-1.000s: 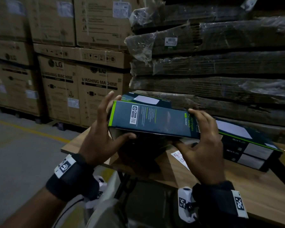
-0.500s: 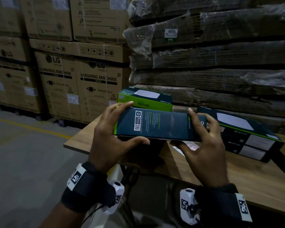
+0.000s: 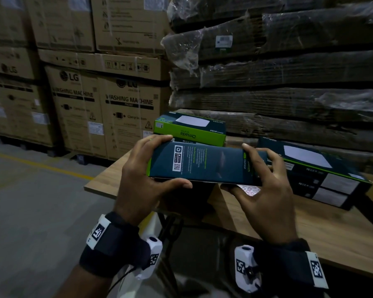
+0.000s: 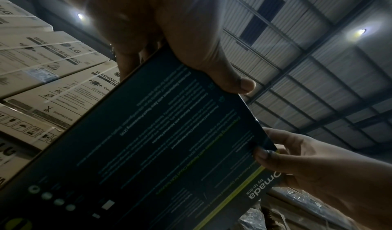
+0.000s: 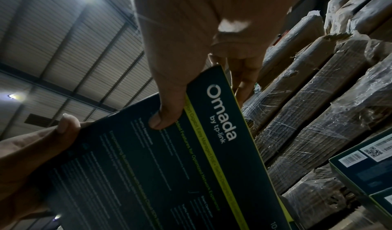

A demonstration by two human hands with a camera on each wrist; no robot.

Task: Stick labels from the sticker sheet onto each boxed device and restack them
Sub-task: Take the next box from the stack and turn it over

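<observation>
A wooden table [image 3: 323, 237] runs from the frame's centre to the lower right. At centre, a green-sided boxed device [image 3: 190, 131] tops a small stack on it. At right lies a stack of dark boxes [image 3: 323, 179]. Between them a sticker sheet [image 3: 249, 189] lies flat on the wood.

Matt cardboard box [image 3: 202, 162], wood-grain table [image 3: 310, 229]

The held box [image 3: 202, 163] is dark teal with a lime-green edge stripe and white print. The box behind it [image 3: 190, 131] shows a lime-green side, and the counter [image 3: 310, 229] is light wood-grain.
</observation>
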